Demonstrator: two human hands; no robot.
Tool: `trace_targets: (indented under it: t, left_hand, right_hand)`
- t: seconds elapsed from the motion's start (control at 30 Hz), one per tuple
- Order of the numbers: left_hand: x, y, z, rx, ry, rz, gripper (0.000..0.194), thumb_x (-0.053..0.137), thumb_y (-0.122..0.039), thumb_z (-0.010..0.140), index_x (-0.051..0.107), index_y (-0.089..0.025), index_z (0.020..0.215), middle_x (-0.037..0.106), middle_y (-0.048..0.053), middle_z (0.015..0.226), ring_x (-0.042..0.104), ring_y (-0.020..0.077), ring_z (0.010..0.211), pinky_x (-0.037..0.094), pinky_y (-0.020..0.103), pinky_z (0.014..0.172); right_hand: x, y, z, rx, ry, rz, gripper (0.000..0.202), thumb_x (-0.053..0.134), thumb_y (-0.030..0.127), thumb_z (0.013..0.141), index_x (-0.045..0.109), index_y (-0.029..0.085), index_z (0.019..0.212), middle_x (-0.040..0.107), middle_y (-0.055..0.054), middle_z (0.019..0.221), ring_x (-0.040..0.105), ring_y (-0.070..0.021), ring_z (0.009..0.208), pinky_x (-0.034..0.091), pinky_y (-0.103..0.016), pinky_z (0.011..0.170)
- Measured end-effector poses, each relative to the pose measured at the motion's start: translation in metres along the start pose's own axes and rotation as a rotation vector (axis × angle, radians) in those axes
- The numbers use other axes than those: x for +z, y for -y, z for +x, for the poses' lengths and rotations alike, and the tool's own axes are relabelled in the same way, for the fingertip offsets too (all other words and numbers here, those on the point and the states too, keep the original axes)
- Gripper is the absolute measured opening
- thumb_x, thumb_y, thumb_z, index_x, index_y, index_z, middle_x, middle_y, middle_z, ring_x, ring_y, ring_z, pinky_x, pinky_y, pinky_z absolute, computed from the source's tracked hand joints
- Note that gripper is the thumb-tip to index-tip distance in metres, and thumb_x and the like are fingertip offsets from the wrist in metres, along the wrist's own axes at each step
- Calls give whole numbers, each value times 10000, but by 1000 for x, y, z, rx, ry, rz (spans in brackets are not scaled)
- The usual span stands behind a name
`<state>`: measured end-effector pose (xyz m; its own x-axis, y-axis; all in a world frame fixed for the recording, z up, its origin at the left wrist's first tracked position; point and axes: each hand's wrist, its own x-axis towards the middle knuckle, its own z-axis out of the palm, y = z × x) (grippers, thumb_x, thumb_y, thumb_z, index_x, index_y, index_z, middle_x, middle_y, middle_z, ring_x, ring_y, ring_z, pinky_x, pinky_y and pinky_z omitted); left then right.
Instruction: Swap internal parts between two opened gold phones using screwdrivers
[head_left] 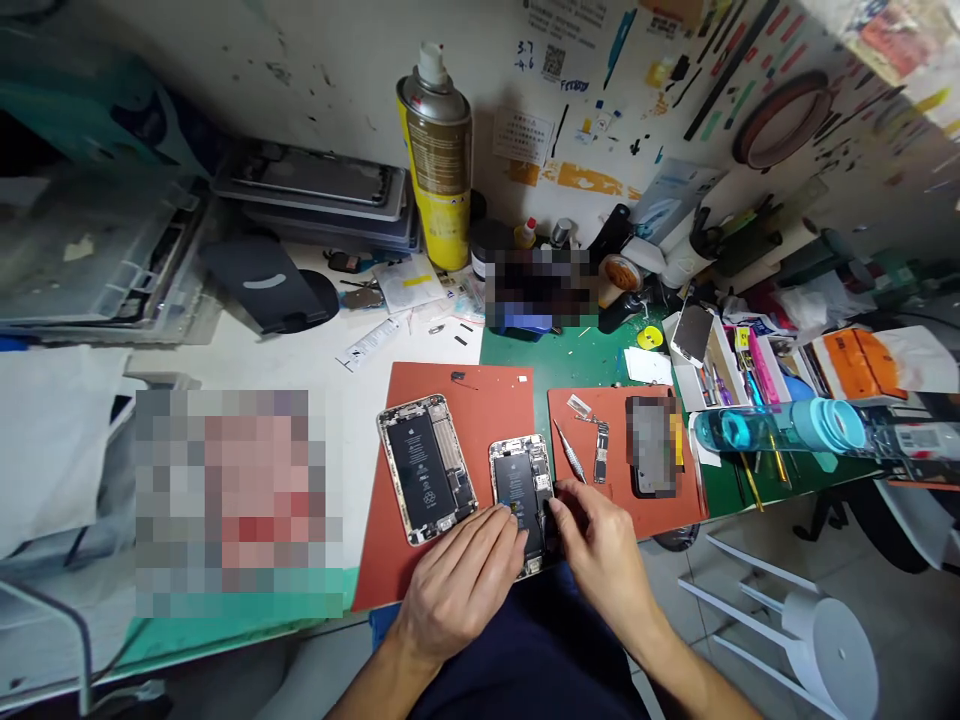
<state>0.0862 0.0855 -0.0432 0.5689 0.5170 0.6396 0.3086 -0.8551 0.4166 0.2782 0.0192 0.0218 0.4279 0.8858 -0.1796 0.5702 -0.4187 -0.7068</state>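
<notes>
The left hand (461, 575) is bunching its fingers over the lower part of the small phone (517, 490); the right hand (600, 535) is bringing thumb and forefinger narrowly together at its right edge. I cannot tell whether either is pinching a small part.

The small phone is lying near the left mat's (480, 395) right edge, its insides showing and its battery sitting in place; the work seems to be standing midway, and closing it up is remaining undone. The big phone (427, 470) is lying open beside it.

On the right mat (652, 515), a pointed tool (570, 453) and a loose board (601, 452) are lying near the right hand. Farther out, a bottle (772, 428) and a spray can (439, 170) are standing or lying clear of the hands; nothing seems to be blocking them.
</notes>
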Motion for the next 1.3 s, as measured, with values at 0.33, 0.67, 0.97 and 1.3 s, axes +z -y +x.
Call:
trace_targets:
  t: [0.33, 0.67, 0.97, 1.3]
  left_hand:
    - [0, -4, -8, -302, -61, -238, 337, 780, -162, 964, 823, -282, 1276, 850, 80, 1184, 835, 261, 1075, 666, 364, 1026]
    - [-30, -51, 36, -1413, -213, -1702, 744, 553, -776, 1021, 696, -212, 1484, 692, 135, 1529, 581, 378, 1507, 443, 556, 1296]
    - [-46, -72, 35, -1418, -197, -1694, 657, 668, -742, 983, 811, -187, 1303, 777, 138, 1383, 655, 377, 1427, 469, 549, 1290]
    - [-44, -80, 23, -1563, -294, -1421, 726, 873, -709, 834, 739, -322, 1433, 661, 76, 1578, 573, 368, 1521, 485, 548, 1285]
  right_hand:
    - [0, 4, 8, 239, 120, 420, 570, 636, 685, 974, 835, 152, 992, 598, -5, 649, 499, -163, 586, 383, -282, 541]
    - [5, 18, -22, 155, 332, 720, 528, 647, 648, 1043, 770, 162, 881, 460, 61, 572, 393, -94, 507, 348, -249, 513]
    - [-7, 24, -6, -860, -283, -164, 228, 575, 41, 1066, 714, 155, 1208, 787, -97, 923, 748, -206, 783, 602, -331, 704]
    - [-10, 29, 7, -1001, -148, -335, 222, 488, 16, 1074, 666, 95, 1179, 747, -110, 901, 645, -201, 715, 555, -342, 630]
